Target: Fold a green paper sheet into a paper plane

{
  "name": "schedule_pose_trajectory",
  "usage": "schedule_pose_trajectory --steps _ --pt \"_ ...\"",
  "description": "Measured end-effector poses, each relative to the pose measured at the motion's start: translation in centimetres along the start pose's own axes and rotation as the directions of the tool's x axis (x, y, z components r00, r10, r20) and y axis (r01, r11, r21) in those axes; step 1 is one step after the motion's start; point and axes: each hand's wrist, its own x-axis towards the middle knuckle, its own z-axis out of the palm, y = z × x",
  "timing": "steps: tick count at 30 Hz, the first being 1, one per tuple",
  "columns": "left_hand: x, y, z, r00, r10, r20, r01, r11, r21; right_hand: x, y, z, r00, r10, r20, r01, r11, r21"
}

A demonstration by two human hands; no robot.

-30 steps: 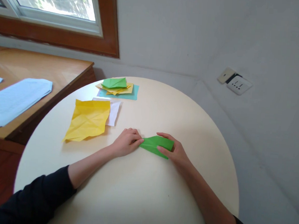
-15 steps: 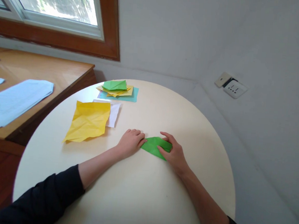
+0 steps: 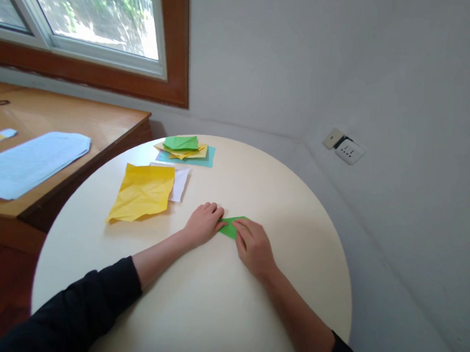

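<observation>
A small folded green paper [image 3: 230,227] lies on the round cream table [image 3: 208,309], mostly covered by my hands. My left hand [image 3: 203,225] presses on its left tip with curled fingers. My right hand [image 3: 254,245] lies flat over its right part, fingers pointing left. Only a short green wedge shows between the two hands.
A crumpled yellow sheet [image 3: 143,191] lies over a white sheet [image 3: 179,182] left of my hands. Farther back sits a stack of teal, yellow and green papers [image 3: 185,149]. A wooden desk [image 3: 60,124] with printed pages [image 3: 24,162] stands at left. A wall socket [image 3: 345,148] is at right.
My right hand slid left over the green paper, covering most of it. The paper looks shorter now. The camera view tilted upward a little.
</observation>
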Motion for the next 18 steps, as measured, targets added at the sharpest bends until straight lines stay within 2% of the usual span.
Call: schedule_pose_trajectory --steps 4,8,11,14,18 --pt "-0.1 -0.2 0.2 0.997 -0.053 -0.048 0.048 0.995 -0.089 -1.0 -2.4 1.5 0.968 0.091 0.236 -0.074 0.994 -0.081" --pt "-0.2 -0.6 0.7 0.991 -0.077 -0.108 0.057 0.982 -0.179 -1.1 -3.2 1.7 0.918 0.161 0.362 -0.146 0.987 -0.069" --pt "-0.4 -0.7 0.9 0.983 -0.066 -0.172 0.032 0.981 -0.192 -0.8 -3.3 1.4 0.902 0.184 0.391 -0.167 0.983 -0.078" --pt "-0.9 -0.6 0.9 0.975 0.006 -0.223 -0.035 0.991 -0.128 -0.7 -3.6 1.3 0.906 0.214 0.365 -0.184 0.976 -0.115" --pt "-2.0 0.1 0.6 0.976 0.071 -0.204 -0.089 0.993 -0.081 -0.9 -4.0 1.2 0.931 0.220 0.292 -0.185 0.972 -0.142"
